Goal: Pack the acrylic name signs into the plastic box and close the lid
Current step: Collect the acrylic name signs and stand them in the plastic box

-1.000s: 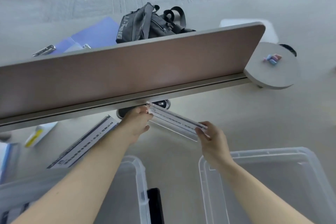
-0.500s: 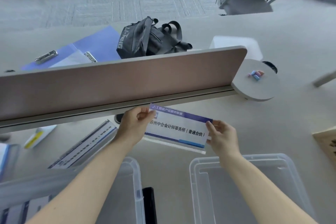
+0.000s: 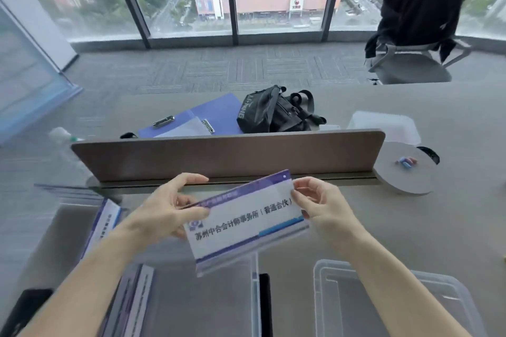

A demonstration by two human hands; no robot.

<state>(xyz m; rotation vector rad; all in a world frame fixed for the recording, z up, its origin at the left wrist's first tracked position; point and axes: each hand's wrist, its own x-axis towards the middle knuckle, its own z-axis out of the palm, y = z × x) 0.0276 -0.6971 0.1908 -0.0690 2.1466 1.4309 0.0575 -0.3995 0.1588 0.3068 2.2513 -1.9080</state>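
Note:
I hold a clear acrylic name sign with a white and purple printed card, tilted, face toward me, in the air above the desk. My left hand grips its left end and my right hand pinches its right end. Below it at the lower left sits the open clear plastic box; other name signs stand inside it near its left side. Another sign lies to the left. The box's clear lid rests on the desk at the lower right.
A brown desk divider runs across just beyond my hands. Behind it lie a black bag and a blue clipboard folder. A round grey stand with small coloured bits sits right. A chair with a dark jacket stands by the windows.
The camera has tilted up, showing the windows. The sign has come toward me from the divider, turned face toward me, and now hangs over the box.

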